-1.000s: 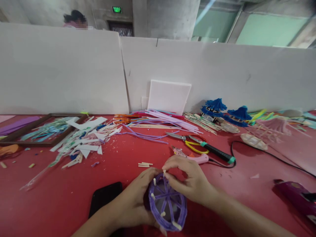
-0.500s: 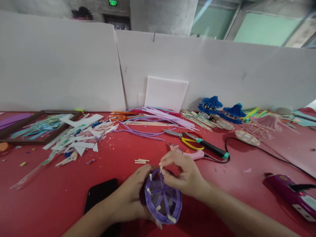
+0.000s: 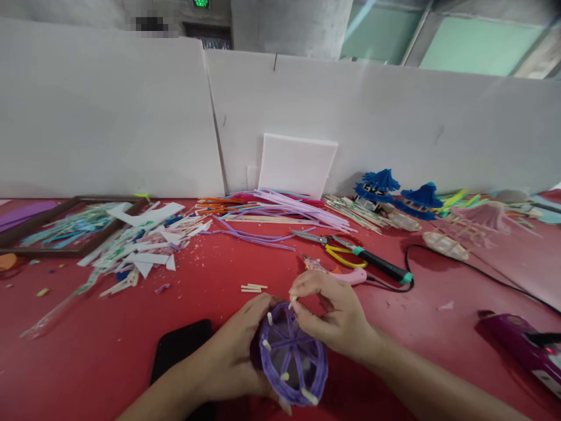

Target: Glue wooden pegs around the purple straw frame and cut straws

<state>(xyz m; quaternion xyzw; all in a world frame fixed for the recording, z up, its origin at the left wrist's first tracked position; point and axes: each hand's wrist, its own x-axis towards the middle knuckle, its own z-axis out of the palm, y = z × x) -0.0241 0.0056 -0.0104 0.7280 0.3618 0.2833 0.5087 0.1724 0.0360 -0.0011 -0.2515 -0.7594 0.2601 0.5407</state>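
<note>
A round purple frame point(image 3: 322, 374), wrapped in fuzzy pipe cleaner with spokes meeting at the middle, is tilted toward me. My left hand point(image 3: 245, 348) grips it around its left side. Several short pale wooden sticks stand up from its rim. Between thumb and index finger, my right hand point(image 3: 331, 310) pinches another short wooden stick point(image 3: 292, 302) at the rim's far edge. A few loose short sticks point(image 3: 254, 287) lie just beyond the frame. Beyond my right hand rests a pink glue gun point(image 3: 355, 276), partly covered by that hand.
Pliers with yellow handles point(image 3: 337, 254) and a black-handled cutter point(image 3: 381, 266) lie beyond. Pipe cleaners point(image 3: 302, 213) are heaped at the back. Paper scraps point(image 3: 151, 263) spread leftward. A black phone point(image 3: 182, 345) sits beside my left arm, a magenta device point(image 3: 519, 345) at right. Blue roofed models point(image 3: 377, 184) stand behind.
The frame and both hands appear slightly lower and further right, along with the whole scene. My right hand still pinches the stick at the rim, and the stick leans more now.
</note>
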